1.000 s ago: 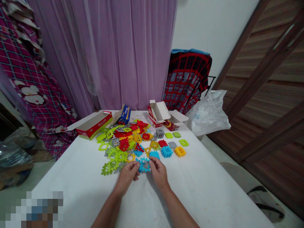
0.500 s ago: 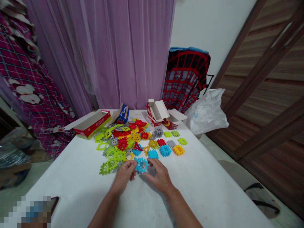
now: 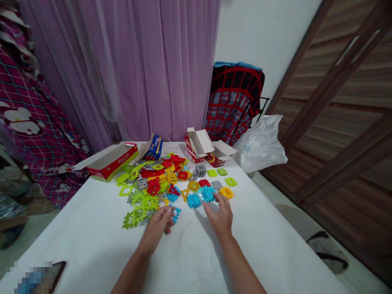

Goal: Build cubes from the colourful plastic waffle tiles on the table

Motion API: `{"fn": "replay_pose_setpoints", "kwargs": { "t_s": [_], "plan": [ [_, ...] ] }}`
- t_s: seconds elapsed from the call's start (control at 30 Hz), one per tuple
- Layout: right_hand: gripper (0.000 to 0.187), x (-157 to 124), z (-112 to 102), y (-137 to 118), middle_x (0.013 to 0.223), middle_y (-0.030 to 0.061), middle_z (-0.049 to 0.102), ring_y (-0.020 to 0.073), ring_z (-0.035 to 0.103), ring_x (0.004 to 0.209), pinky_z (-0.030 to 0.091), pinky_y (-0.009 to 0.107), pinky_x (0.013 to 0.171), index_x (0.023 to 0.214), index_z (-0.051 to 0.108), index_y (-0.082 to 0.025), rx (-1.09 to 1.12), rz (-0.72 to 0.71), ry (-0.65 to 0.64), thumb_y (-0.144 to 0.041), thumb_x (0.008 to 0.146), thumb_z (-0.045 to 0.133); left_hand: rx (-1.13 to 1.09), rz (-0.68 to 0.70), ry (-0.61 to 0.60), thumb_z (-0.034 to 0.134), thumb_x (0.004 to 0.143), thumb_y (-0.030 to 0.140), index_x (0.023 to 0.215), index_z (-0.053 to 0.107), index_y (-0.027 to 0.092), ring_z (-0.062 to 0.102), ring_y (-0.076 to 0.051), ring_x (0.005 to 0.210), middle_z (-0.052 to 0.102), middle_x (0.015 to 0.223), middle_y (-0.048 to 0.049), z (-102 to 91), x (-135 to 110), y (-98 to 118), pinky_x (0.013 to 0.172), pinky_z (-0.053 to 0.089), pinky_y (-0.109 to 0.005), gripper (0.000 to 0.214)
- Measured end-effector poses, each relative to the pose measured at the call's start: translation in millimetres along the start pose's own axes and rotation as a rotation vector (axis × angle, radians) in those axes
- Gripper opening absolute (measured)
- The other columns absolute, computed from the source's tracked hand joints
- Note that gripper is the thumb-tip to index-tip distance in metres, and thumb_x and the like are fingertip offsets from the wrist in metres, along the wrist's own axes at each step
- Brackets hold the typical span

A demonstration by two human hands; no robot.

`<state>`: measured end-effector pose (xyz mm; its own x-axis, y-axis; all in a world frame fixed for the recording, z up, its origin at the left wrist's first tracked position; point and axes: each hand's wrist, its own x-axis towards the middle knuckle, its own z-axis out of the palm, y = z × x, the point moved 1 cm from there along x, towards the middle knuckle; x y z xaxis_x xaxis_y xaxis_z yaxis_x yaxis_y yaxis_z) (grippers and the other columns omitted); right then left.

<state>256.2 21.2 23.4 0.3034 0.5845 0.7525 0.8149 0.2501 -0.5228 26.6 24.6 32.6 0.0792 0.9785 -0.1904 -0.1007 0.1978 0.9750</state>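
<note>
My left hand (image 3: 158, 223) is closed, thumb and fingers pinching a blue toothed plastic building piece (image 3: 176, 214) at its left edge. My right hand (image 3: 221, 216) reaches over the table, thumb and fingers apart, beside a blue toothed block (image 3: 207, 194). Its fingertips are at the block's near right edge; whether they touch it I cannot tell. Another blue piece (image 3: 194, 200) lies just left of that block. Close beyond my left hand are green toothed pieces (image 3: 134, 217), part of a mixed pile of red, yellow, green and grey ones.
Across the back of the white table (image 3: 183, 257) stand a red and green box (image 3: 114, 163), a blue box (image 3: 155, 147) and opened red boxes (image 3: 197, 155). Yellow (image 3: 226, 192), grey (image 3: 200, 170) and green pieces (image 3: 230, 181) lie right. A phone (image 3: 58, 273) is at the near left.
My right hand has left the blue piece that both hands were holding and moved right, to the blue block. My left hand still pinches the piece. The view has shifted slightly.
</note>
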Motion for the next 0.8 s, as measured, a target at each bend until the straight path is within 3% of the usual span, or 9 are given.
{"fn": "replay_pose_setpoints", "kwargs": {
  "t_s": [0.1, 0.2, 0.5, 0.63, 0.8],
  "plan": [
    [0.036, 6.7, 2.0, 23.3, 0.098, 0.012, 0.061, 0.026, 0.058, 0.095, 0.05, 0.046, 0.083, 0.101, 0.063, -0.016, -0.116, 0.013, 0.107, -0.045, 0.079, 0.064, 0.004, -0.003, 0.001, 0.068, 0.065, 0.059, 0.086, 0.068, 0.016, 0.052, -0.01, 0.051, 0.059, 0.069, 0.0006, 0.7, -0.5, -0.4, 0.041, 0.04, -0.021, 0.048],
    [0.034, 6.7, 4.6, 35.3, 0.099, 0.0116, 0.06, 0.0276, 0.056, 0.095, 0.048, 0.049, 0.082, 0.098, 0.064, -0.018, -0.184, 0.033, 0.113, -0.046, 0.078, 0.065, -0.007, -0.004, 0.003, 0.069, 0.064, 0.058, 0.087, 0.068, 0.017, 0.052, -0.009, 0.051, 0.06, 0.07, 0.0006, 0.4, -0.1, -2.2, 0.042, 0.04, -0.021, 0.047],
    [0.034, 1.8, 8.0, 32.8, 0.104, 0.0135, 0.06, 0.0307, 0.055, 0.094, 0.045, 0.043, 0.074, 0.096, 0.065, -0.019, -0.341, 0.068, 0.071, -0.047, 0.077, 0.065, 0.002, 0.009, -0.019, 0.07, 0.064, 0.055, 0.087, 0.068, 0.017, 0.052, -0.01, 0.05, 0.06, 0.065, 0.0015, -0.7, 1.2, -5.1, 0.044, 0.041, -0.021, 0.045],
    [0.031, 2.1, 8.8, 32.8, 0.101, 0.0099, 0.06, 0.0284, 0.055, 0.091, 0.044, 0.04, 0.072, 0.094, 0.065, -0.023, -0.308, 0.037, 0.126, -0.046, 0.074, 0.069, 0.0, 0.022, -0.013, 0.07, 0.064, 0.055, 0.088, 0.068, 0.017, 0.052, -0.01, 0.052, 0.059, 0.065, 0.0011, 0.0, 0.4, -5.5, 0.044, 0.041, -0.021, 0.045],
    [0.031, 1.7, 9.6, 33.4, 0.101, 0.0128, 0.06, 0.0305, 0.055, 0.091, 0.043, 0.041, 0.071, 0.094, 0.066, -0.021, -0.327, 0.089, 0.068, -0.046, 0.075, 0.068, -0.01, 0.033, -0.006, 0.071, 0.064, 0.055, 0.086, 0.068, 0.017, 0.054, -0.011, 0.055, 0.06, 0.067, 0.0005, 0.2, -0.7, -4.2, 0.044, 0.042, -0.021, 0.044]
  ]
}}
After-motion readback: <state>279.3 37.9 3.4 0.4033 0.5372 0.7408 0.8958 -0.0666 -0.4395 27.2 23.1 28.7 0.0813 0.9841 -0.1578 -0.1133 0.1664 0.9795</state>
